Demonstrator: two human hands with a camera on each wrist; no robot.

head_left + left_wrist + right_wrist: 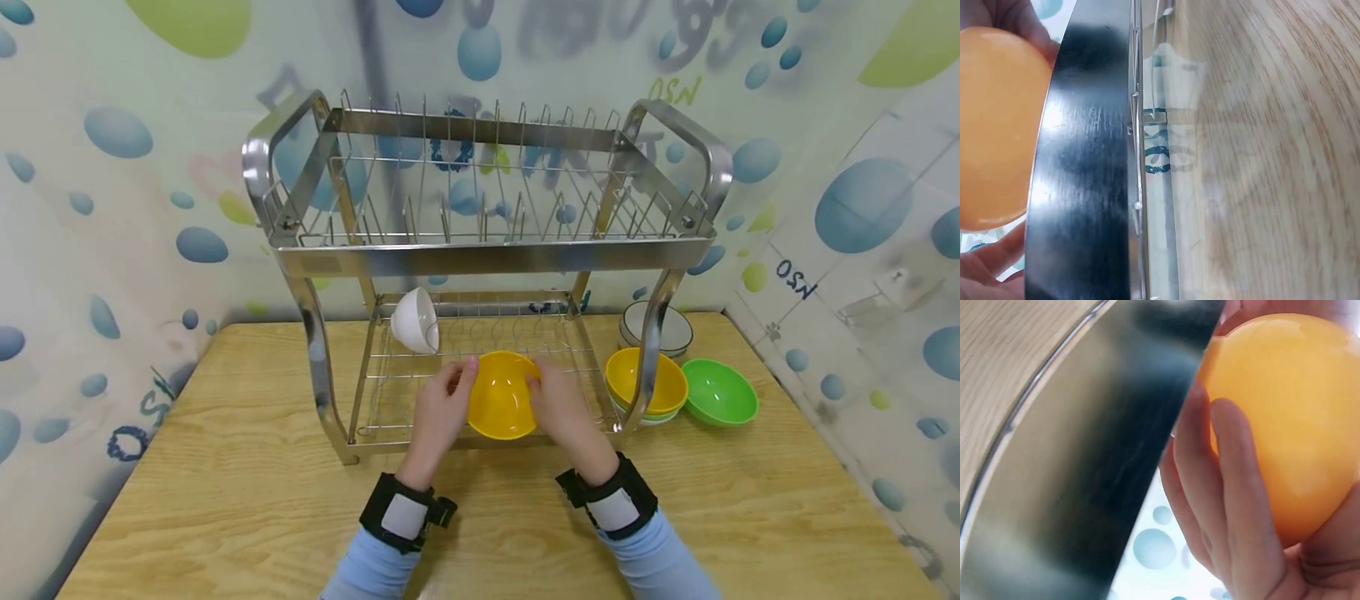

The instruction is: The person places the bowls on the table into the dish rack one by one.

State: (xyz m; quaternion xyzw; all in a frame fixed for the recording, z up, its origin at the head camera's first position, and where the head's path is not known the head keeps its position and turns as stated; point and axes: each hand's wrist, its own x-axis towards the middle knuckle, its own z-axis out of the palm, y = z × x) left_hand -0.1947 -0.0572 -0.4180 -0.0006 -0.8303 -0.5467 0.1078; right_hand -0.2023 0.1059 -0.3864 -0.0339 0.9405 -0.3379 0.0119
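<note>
At the front of the dish rack's [480,260] lower tier, a yellow bowl [501,397] is held between two hands, its round hollow facing the head camera; whether it touches the wires cannot be told. Its wall is smooth and glossy, plain inside and out. The left hand [441,406] pinches the rim on one side between thumb and fingers; the right hand [561,402] grips the opposite side, its fingers laid along the outer wall. The rack is shiny metal, with flat bars, rounded bent handles and rows of thin upright wire loops.

Inside the rack, on the left of the lower tier, a white bowl [411,323] stands tilted on its side. Just right of the rack, a second yellow bowl [625,377] tops a stack, partly hidden by the rack's front leg; beside it sits a green bowl [722,392], and behind are white bowls with a dark rim [673,327]. In both wrist views a broad metal bar blocks part of the scene.

Beneath the rack spreads a table [225,475] with pale wood grain; behind it, a light wall [52,250] carries blue and green ovals.
</note>
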